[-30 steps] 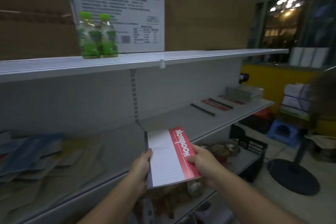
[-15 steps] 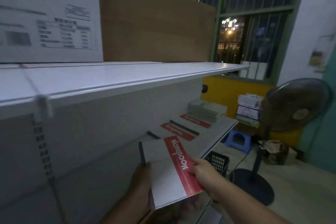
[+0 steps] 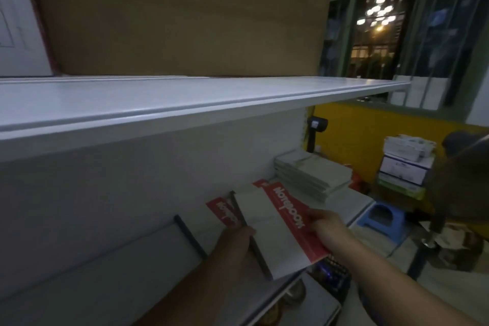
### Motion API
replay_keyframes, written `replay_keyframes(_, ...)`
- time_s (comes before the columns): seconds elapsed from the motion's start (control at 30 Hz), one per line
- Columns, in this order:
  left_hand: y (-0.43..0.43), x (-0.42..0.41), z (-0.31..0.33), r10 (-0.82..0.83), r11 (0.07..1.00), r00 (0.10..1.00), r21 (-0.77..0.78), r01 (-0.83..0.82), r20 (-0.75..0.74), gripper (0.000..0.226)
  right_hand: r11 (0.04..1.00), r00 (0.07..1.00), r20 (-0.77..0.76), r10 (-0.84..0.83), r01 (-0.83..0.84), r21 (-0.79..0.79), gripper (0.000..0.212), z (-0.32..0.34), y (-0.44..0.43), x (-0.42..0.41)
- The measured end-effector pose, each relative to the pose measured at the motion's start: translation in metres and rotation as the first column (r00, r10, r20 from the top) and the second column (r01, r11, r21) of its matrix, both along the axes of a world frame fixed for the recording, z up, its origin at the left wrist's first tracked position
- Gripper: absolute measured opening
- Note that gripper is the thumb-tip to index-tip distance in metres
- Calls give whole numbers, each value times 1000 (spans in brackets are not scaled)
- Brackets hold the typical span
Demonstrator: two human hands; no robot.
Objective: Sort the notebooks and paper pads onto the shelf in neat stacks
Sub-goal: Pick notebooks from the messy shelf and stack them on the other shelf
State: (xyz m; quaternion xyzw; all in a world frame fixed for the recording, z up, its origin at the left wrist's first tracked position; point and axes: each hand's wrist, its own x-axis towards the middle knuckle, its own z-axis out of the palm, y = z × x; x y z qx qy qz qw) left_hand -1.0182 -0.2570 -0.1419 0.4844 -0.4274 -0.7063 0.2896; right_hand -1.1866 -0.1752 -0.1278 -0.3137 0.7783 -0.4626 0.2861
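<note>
Left hand [image 3: 236,242] and right hand [image 3: 326,227] hang over the dim white shelf [image 3: 119,267], pad stack [image 3: 313,176] at one o'clock, night window [image 3: 378,34] at two, and between them both grasp the notebook [image 3: 275,230], left at its nine o'clock edge, right at three.

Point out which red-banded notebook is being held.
The front notebook, gripped by the left hand at its spine and the right hand at its red edge; the other notebook lies flat on the shelf behind it.
</note>
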Motion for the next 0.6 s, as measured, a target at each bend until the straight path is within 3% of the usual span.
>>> replay_keyframes(0.1,-21,-52,-11,57,998,997,-4,-57,49,34,993,981,-161,105,-93,79,30,-3,-35,-51)
replay_keyframes(0.23,-45,-89,-14,161,987,986,13,-162,45,27,987,959,-239,149,-129,95,27,-10,-76,-87)
replay_keyframes(0.4,-44,-112,-9,93,995,992,18,-95,90,77,959,910,-305,281,-255,122,26,-23,-99,-97)
replay_keyframes(0.43,-46,-114,-9,106,994,990,16,-108,94,72,953,906,-298,302,-276,126,25,-26,-100,-97)
replay_keyframes(0.53,-51,-118,-12,173,984,982,18,-175,79,31,957,918,-270,290,-270,108,24,-35,-105,-98)
replay_keyframes(0.6,-51,-118,-14,182,983,982,28,-184,52,32,960,924,-264,277,-256,112,25,-40,-114,-98)
